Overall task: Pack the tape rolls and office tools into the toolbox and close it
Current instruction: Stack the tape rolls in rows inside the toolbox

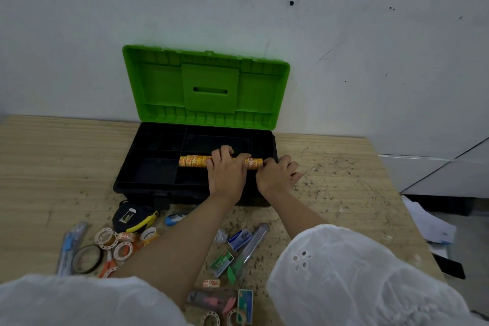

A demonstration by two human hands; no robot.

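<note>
1. So, you're barely started: your left hand [227, 172] curls its fingers [225, 151] over the top of the long orange sleeve of tape rolls [195, 161], closed around its middle. Your right hand [276, 173] sits at the sleeve's right end, fingers bent against it; can't tell if it's gripping or just steadying.
2. Sleeve lies lengthwise in the black tray of the toolbox [148, 182], directly under your left fingertips, sticking out to the left of them. Whether it's fully seated or resting on a divider, can't tell.
3. Other tray compartments, left of and beyond your fingers, look empty so far.
4. Lid [206, 82] stands open, leaning toward the wall, well beyond your fingers. Closing is not done.
5. Still left, all on the table [344, 167] nearer you than your fingers, below your wrists & forearms: tape measure [133, 217], loose tape rolls [107, 239], a black tape ring [86, 259], staple boxes [222, 263], a clear tube [250, 246], pens etc.
6. My read: approx. one item in, nearly everything else to go.
</note>
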